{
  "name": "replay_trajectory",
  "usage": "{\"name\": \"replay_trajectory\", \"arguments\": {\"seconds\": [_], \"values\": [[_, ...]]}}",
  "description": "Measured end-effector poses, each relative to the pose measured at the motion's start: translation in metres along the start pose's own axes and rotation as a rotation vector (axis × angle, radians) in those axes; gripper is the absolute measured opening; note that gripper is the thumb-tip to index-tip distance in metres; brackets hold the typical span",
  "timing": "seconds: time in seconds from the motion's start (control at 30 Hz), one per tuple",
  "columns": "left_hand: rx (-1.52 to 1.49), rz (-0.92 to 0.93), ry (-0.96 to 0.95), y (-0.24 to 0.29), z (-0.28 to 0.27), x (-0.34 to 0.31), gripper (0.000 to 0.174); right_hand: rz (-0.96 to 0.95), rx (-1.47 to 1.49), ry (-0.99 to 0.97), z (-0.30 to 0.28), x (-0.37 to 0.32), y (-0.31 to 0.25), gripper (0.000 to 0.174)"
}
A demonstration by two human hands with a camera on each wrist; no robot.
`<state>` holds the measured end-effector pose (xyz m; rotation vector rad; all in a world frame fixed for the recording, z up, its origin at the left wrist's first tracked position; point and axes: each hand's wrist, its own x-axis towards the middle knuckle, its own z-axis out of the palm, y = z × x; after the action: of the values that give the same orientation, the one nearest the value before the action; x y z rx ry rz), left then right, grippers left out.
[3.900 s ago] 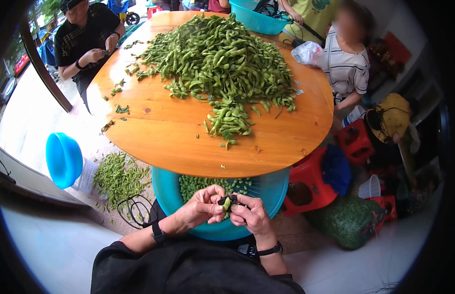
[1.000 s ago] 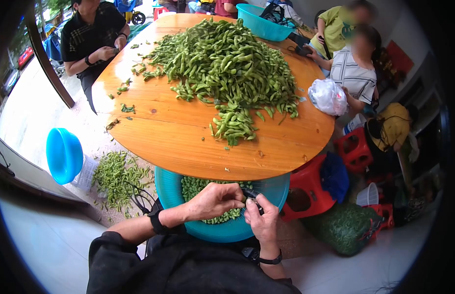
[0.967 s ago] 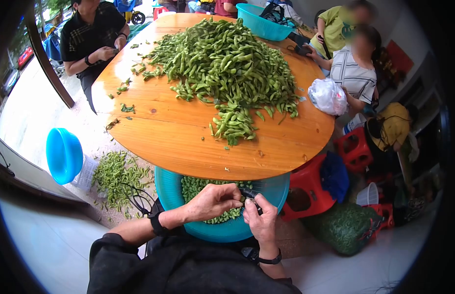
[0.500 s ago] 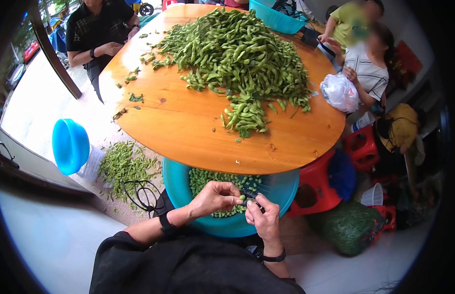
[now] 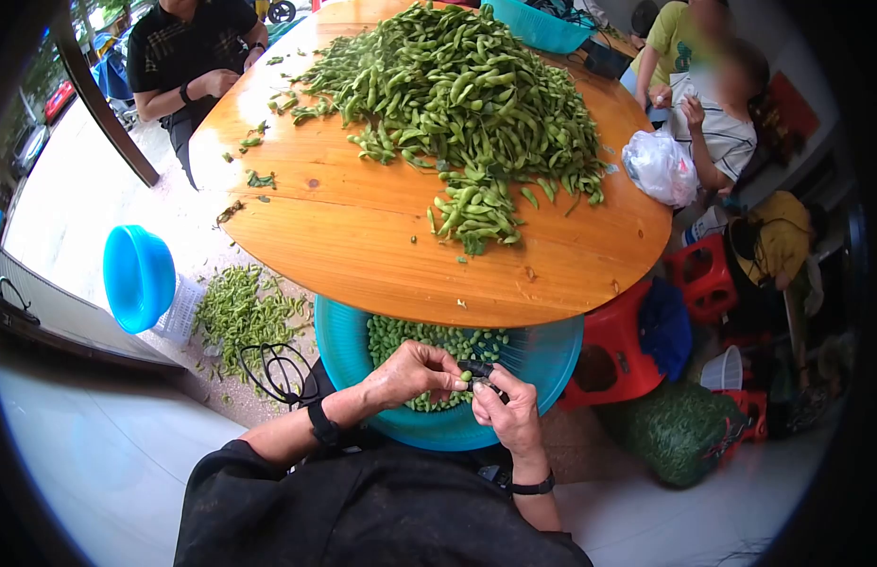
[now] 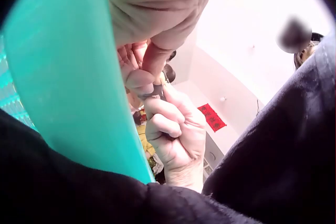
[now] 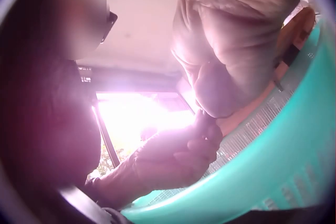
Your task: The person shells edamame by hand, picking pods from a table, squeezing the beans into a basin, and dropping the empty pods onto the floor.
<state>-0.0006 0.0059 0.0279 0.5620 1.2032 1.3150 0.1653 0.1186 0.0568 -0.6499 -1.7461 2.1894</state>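
Note:
Over a teal basin point(image 5: 336, 373) of shelled green soybeans point(image 5: 391, 340), my two hands meet at the fingertips. My left hand point(image 5: 410, 373) pinches a green soybean pod point(image 5: 466, 375), of which only a small rounded bit shows. My right hand point(image 5: 512, 416) has its fingers curled and its thumb against the same pod; black coverings point(image 5: 476, 367) sit on its fingers. In the left wrist view, the right hand point(image 6: 178, 129) faces the left one beside the basin wall point(image 6: 73, 66). The right wrist view is hazy, and the pod is hidden there.
A wooden table point(image 5: 344, 255) bears a large heap of soybean pods point(image 5: 476, 104) and a white plastic bag point(image 5: 661, 168). More pods point(image 5: 245, 317) lie on the floor at left near a blue basin point(image 5: 138, 279). Red stools point(image 5: 609, 354) and a green sack point(image 5: 679, 430) stand right. People sit around.
My hands, earlier fingering a pod with its green side showing, now meet farther right over the basin. The head view has tilted slightly. A person at right has raised their hands.

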Motion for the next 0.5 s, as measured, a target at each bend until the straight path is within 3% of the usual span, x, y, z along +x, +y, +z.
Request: {"name": "replay_trajectory", "arguments": {"seconds": [0.13, 0.23, 0.37, 0.5], "values": [[-0.073, 0.017, -0.038, -0.006, -0.002, 0.002, 0.008, 0.010, 0.051, -0.047, -0.004, 0.002, 0.002, 0.020], [-0.164, -0.074, -0.059, -0.006, -0.007, 0.001, 0.008, 0.065, 0.173, -0.086, -0.006, 0.003, 0.004, 0.021], [-0.350, -0.099, -0.218, -0.012, -0.015, 0.005, 0.011, 0.116, 0.345, -0.160, -0.008, 0.005, 0.006, 0.023], [-0.399, -0.045, -0.250, -0.018, -0.012, 0.009, 0.013, 0.085, 0.234, -0.073, -0.001, 0.004, 0.009, 0.017]]}}
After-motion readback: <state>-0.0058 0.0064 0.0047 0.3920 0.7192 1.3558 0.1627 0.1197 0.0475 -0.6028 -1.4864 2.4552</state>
